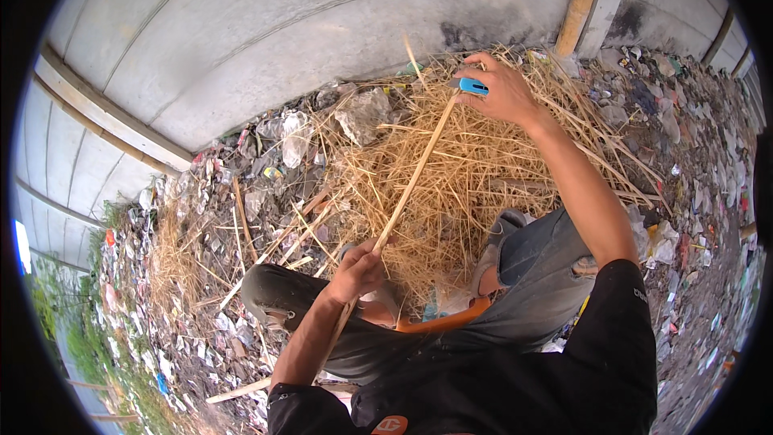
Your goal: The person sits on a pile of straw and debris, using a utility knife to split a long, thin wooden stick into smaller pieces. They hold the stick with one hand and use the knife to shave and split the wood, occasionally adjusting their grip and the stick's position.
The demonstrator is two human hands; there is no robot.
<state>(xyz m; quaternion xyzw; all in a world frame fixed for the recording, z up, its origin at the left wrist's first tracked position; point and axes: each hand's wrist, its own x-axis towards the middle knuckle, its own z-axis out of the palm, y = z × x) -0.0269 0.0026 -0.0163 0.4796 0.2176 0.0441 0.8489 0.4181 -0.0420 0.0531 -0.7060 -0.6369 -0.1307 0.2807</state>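
My left hand (357, 271) is closed round a long, thin bamboo strip (420, 163), which slants up and away from me to the right. At the strip's far end my right hand (499, 90) grips a blue utility knife (473, 86), its blade side against the strip. A loose sliver (412, 55) is in the air just beyond the knife. Below the hands spreads a heap of straw-coloured shavings (451, 169), lying between and beyond my feet.
A grey concrete panel wall (322, 24) runs behind the heap, with a bamboo pole (581, 4) against it. Litter (692, 161) covers the ground on both sides. More cut strips (302, 229) lie to the left. An orange seat (443, 322) is under me.
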